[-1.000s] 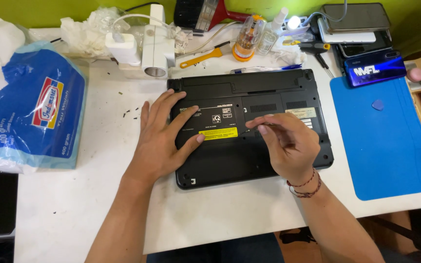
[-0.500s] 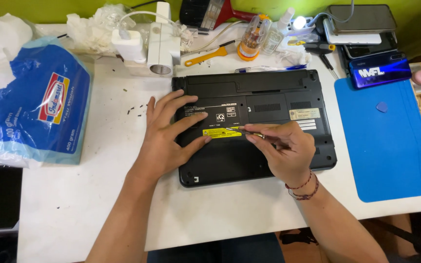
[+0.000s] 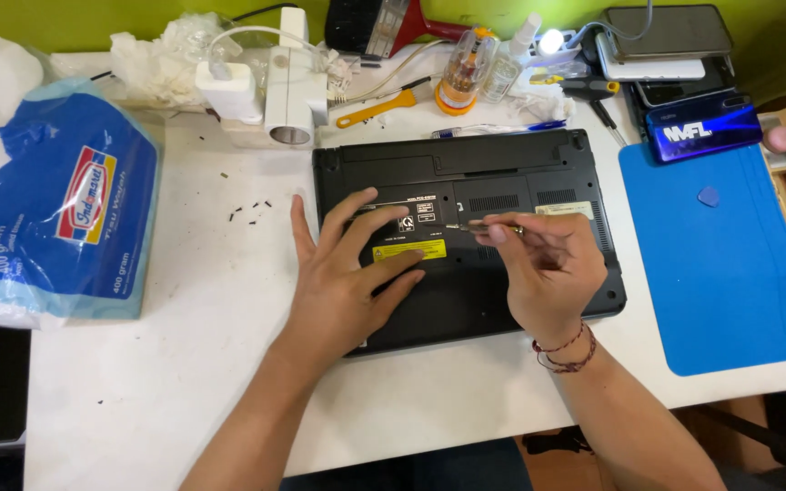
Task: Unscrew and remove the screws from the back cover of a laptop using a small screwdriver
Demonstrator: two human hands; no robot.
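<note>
1. A black laptop (image 3: 466,236) lies upside down in the middle of the white worktop (image 3: 184,364), its underside facing up.
2. The left hand (image 3: 343,273) rests flat on the laptop's base, fingers spread, gripping nothing; it seems to be steadying the machine.
3. The right hand (image 3: 548,273) is closed round a thin screwdriver (image 3: 475,228), pinched between thumb and fingertips, its tip lying on the base just above the yellow sticker (image 3: 408,250).
4. The step in hand looks like working the screws of the bottom cover; a few small dark screws (image 3: 249,212) lie loose on the worktop to the left.
5. The next move probably calls for seating the tip squarely in a screw head while the left hand holds the laptop firm.
6. A blue mat (image 3: 720,264) lies to the right, well clear.
</note>
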